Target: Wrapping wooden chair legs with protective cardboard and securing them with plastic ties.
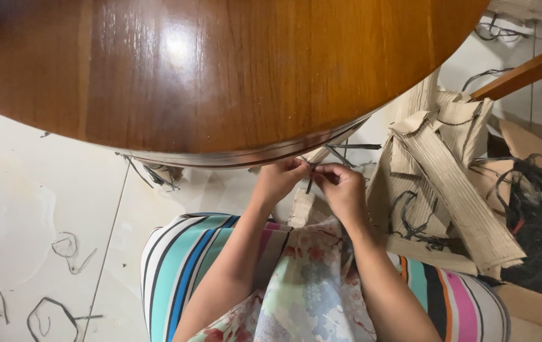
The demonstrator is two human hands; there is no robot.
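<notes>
Hands [282, 179] [342, 185] pinching dark strip [309, 184]

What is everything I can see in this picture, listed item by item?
Round table: one, glossy brown wood, filling the top of the view.
Thin dark strip: one, black, pinched between both hands just below the table's edge.
Cardboard pieces: several, tan and corrugated, piled at right.
Tangle of black strips: one heap, black, far right.
Loose strip scraps: a few, dark, scattered on the pale tiled floor at left.
Wooden bar: one, brown, upper right.
Floral cloth: one, pale with red flowers, on the lap.
Striped garment: multicoloured, over the knees.
Left hand: gripping the strip.
Right hand: gripping the strip.
</notes>
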